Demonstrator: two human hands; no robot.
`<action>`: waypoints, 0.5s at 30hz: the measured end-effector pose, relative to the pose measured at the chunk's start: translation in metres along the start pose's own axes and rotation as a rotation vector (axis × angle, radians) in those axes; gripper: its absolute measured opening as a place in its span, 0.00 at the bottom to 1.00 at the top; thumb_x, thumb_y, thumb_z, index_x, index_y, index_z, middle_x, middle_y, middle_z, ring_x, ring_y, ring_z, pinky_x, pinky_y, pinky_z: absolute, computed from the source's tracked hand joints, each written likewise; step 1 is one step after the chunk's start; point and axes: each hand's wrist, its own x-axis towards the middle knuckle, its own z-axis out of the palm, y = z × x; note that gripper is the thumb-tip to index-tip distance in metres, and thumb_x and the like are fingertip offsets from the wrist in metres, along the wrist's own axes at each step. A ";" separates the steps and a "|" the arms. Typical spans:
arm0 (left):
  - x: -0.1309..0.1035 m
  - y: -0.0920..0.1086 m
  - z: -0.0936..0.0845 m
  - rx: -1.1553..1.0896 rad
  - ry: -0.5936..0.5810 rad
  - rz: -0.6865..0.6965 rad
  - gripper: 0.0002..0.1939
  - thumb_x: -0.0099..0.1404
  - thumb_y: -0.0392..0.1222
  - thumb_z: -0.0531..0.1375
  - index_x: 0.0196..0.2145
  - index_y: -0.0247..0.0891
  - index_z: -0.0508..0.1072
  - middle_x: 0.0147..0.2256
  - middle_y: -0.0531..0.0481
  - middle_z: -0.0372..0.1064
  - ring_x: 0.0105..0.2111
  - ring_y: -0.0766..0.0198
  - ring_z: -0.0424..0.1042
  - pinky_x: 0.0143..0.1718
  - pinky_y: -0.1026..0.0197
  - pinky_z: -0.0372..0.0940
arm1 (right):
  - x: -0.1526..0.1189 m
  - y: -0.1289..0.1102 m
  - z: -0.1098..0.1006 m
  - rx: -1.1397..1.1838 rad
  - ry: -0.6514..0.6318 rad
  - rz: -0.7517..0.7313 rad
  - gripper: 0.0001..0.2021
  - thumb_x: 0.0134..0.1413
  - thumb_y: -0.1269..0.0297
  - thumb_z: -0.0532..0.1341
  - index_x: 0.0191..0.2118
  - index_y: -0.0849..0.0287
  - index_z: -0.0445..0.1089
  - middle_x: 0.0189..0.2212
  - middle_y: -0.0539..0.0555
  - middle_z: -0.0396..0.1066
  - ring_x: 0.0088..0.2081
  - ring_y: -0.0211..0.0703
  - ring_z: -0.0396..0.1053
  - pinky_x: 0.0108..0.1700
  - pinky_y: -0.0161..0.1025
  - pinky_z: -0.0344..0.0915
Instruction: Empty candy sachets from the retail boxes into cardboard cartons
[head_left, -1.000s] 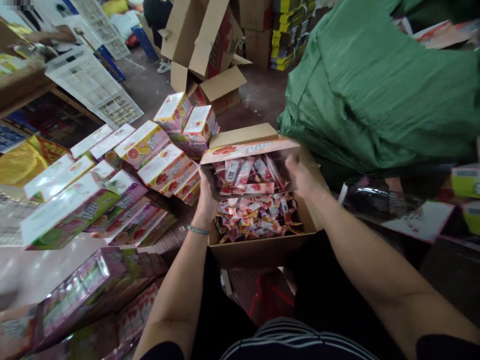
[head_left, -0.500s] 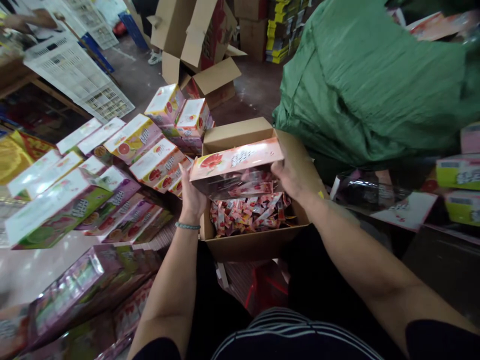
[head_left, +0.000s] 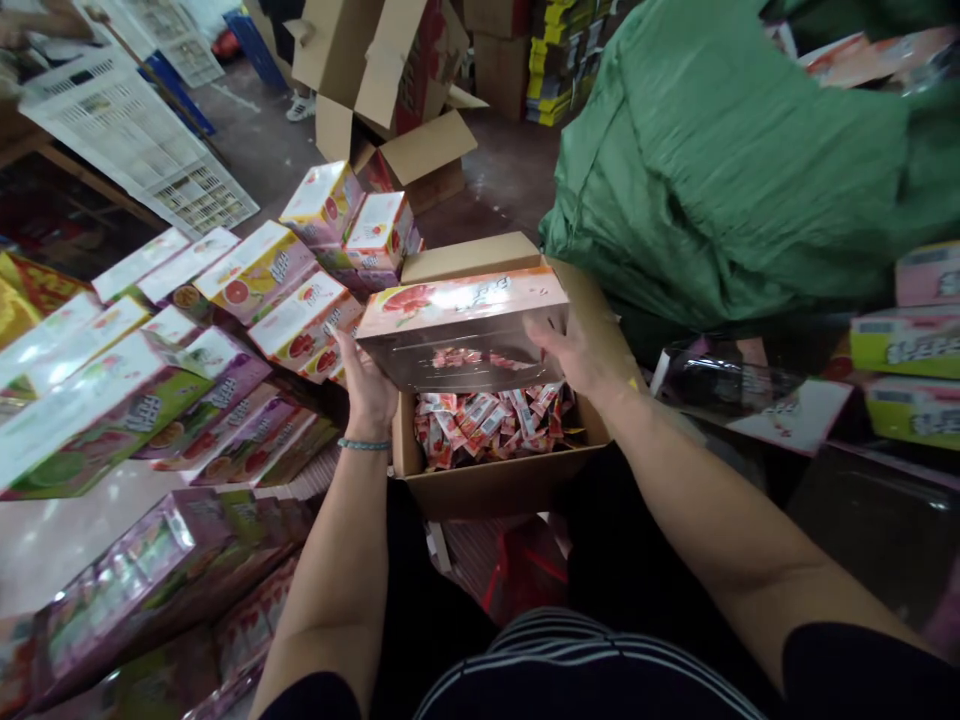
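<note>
Pink printed card forms the upper face of the long box (head_left: pixel 465 295) that lies between the 2 hands in the head view, with a clear window on the side towards the wearer. The left hand (head_left: pixel 369 392) holds the left end, palm against it and fingers loosely spread; the right hand (head_left: pixel 570 358) holds the other end, fingers bent over the front corner. The grip is as wide as the box is long, probably because support at 2 ends keeps it level and leaves the window uncovered. A few sachets show through the window; whether they are inside or seen through it, I cannot tell.

Just below and between the hands, loose sachets (head_left: pixel 487 425) lie jumbled in an open cardboard carton (head_left: pixel 510 490), which seems set near the wearer's legs so that its contents are within easy reach of either hand. The long box is above this carton, partly hiding its opening.

Beyond and to the left of the left hand, printed boxes (head_left: pixel 270 270) stand in close rows, perhaps packed tightly to save room. Nearer the wearer on that same side are windowed boxes (head_left: pixel 135 570). A green sack (head_left: pixel 720 150) bulges beyond the right hand, and an empty-looking windowed package (head_left: pixel 810 415) lies to that hand's right, well apart from it.
</note>
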 end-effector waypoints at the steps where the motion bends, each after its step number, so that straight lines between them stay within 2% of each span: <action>1: 0.003 -0.001 -0.003 0.017 -0.004 0.035 0.38 0.66 0.74 0.52 0.60 0.44 0.75 0.54 0.40 0.78 0.63 0.46 0.69 0.61 0.47 0.68 | -0.004 -0.005 0.001 -0.011 0.007 -0.024 0.35 0.52 0.36 0.68 0.59 0.51 0.67 0.55 0.58 0.72 0.59 0.57 0.69 0.63 0.58 0.68; 3: 0.010 -0.001 -0.013 0.065 0.038 0.060 0.37 0.66 0.75 0.53 0.55 0.45 0.78 0.51 0.42 0.79 0.59 0.48 0.73 0.59 0.50 0.69 | -0.011 -0.014 0.000 -0.086 0.101 -0.096 0.35 0.52 0.40 0.70 0.60 0.53 0.65 0.55 0.58 0.71 0.58 0.57 0.69 0.62 0.58 0.68; 7: 0.017 0.008 -0.036 0.192 0.305 0.028 0.38 0.64 0.78 0.50 0.43 0.42 0.80 0.39 0.43 0.80 0.45 0.52 0.79 0.50 0.53 0.72 | -0.013 -0.014 -0.015 -0.256 0.401 -0.227 0.39 0.48 0.43 0.73 0.61 0.56 0.63 0.58 0.62 0.66 0.61 0.59 0.65 0.64 0.58 0.66; 8: 0.016 0.012 -0.039 0.224 0.359 0.029 0.38 0.64 0.78 0.50 0.41 0.40 0.79 0.36 0.42 0.79 0.42 0.54 0.79 0.48 0.54 0.72 | -0.012 -0.011 -0.019 -0.239 0.468 -0.223 0.39 0.46 0.44 0.74 0.60 0.56 0.64 0.58 0.62 0.66 0.61 0.58 0.66 0.64 0.57 0.66; 10: 0.012 0.023 -0.042 0.271 0.431 0.027 0.36 0.67 0.75 0.48 0.38 0.39 0.77 0.34 0.43 0.78 0.37 0.57 0.78 0.43 0.57 0.71 | -0.012 -0.006 -0.025 -0.056 0.554 -0.122 0.36 0.45 0.44 0.74 0.55 0.56 0.65 0.56 0.60 0.68 0.58 0.54 0.69 0.63 0.55 0.67; 13: 0.005 0.037 -0.039 0.303 0.511 -0.045 0.32 0.72 0.67 0.44 0.34 0.38 0.74 0.31 0.44 0.76 0.33 0.59 0.77 0.39 0.58 0.71 | -0.019 0.000 -0.030 0.250 0.530 0.090 0.29 0.48 0.41 0.70 0.47 0.57 0.68 0.47 0.58 0.74 0.50 0.52 0.74 0.54 0.55 0.74; 15: -0.001 0.043 -0.036 0.323 0.515 -0.126 0.32 0.73 0.65 0.42 0.32 0.38 0.74 0.29 0.44 0.75 0.33 0.58 0.76 0.38 0.57 0.71 | -0.028 -0.001 -0.035 0.304 0.448 0.179 0.27 0.52 0.37 0.65 0.44 0.58 0.71 0.40 0.59 0.75 0.48 0.56 0.75 0.48 0.57 0.76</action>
